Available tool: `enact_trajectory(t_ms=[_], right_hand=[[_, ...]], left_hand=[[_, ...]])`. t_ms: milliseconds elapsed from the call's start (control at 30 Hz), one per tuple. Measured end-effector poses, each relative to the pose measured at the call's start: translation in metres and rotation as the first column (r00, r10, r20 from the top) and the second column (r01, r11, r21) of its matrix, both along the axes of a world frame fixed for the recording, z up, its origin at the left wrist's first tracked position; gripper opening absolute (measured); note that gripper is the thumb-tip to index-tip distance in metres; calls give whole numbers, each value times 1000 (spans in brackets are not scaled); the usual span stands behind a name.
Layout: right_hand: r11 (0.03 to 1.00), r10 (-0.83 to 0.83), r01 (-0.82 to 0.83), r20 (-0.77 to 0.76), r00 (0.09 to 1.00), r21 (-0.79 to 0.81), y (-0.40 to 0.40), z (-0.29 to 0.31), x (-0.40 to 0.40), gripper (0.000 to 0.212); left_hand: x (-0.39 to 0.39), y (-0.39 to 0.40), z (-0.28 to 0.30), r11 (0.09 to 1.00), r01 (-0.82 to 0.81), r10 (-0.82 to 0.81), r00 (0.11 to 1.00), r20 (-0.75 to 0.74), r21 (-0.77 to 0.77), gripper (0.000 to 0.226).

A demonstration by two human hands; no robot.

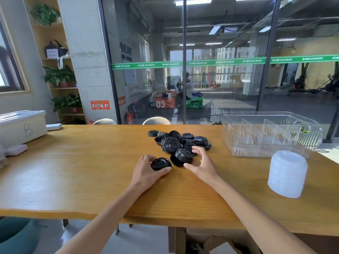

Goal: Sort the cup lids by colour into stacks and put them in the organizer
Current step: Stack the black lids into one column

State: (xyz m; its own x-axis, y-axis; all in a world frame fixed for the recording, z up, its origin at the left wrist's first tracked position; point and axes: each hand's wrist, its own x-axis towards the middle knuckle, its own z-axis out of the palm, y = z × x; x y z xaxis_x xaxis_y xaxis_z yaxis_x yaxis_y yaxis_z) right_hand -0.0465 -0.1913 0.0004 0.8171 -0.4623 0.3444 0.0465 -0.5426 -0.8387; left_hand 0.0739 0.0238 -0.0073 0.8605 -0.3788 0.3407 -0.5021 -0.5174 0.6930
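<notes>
- On the table [73, 171], near its middle, I see my left hand [146, 171] curled over one black lid [161, 163], thumb and fingers pinching its rim while it rests on the wood.
- Just beside it, my right hand [202, 162] has its fingers spread and bent around a short black stack [182, 156]; the fingertips touch the far side of the stack and the thumb lies at the near side, so I read it as a loose hold on that stack.
- Behind both hands lies the pile [176, 140] of loose black lids, some flat, some tilted on each other, touching the stack at its near edge.
- To my right stands the white stack [287, 174], a tall column of translucent lids, upright on the table and well apart from the black ones.
- Beyond the white stack sits the organizer [271, 151], a clear ribbed bin with upright dividers inside; I see no lids in its compartments.
- At the far left edge of the table stands a white box [22, 129] marked with a letter B, with a pink object [16, 149] just in front of it.
</notes>
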Motion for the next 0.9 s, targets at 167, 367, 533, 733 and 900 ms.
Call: enact_trajectory(t_ms=[167,367,533,733,900], right_hand=[[999,21,-19,66,998,-30,3,5,-15,46],[990,130,-129,-1,992,-62,-2,10,-34,18],[987,128,-132,-52,990,-92,-8,4,-39,19],[986,115,-123,-66,991,-115,-13,-2,-40,20],[987,110,-116,-62,992,-114,-14,0,-41,27]], left_hand=[[-23,-8,-2,992,115,-116,993,8,49,78],[-45,-32,-3,974,202,-205,979,16,105,85],[-58,-50,-4,962,128,-166,976,144,243,100],[-61,-54,-4,943,167,-212,968,133,288,103],[-46,-36,2,898,390,-387,920,-55,205,89]])
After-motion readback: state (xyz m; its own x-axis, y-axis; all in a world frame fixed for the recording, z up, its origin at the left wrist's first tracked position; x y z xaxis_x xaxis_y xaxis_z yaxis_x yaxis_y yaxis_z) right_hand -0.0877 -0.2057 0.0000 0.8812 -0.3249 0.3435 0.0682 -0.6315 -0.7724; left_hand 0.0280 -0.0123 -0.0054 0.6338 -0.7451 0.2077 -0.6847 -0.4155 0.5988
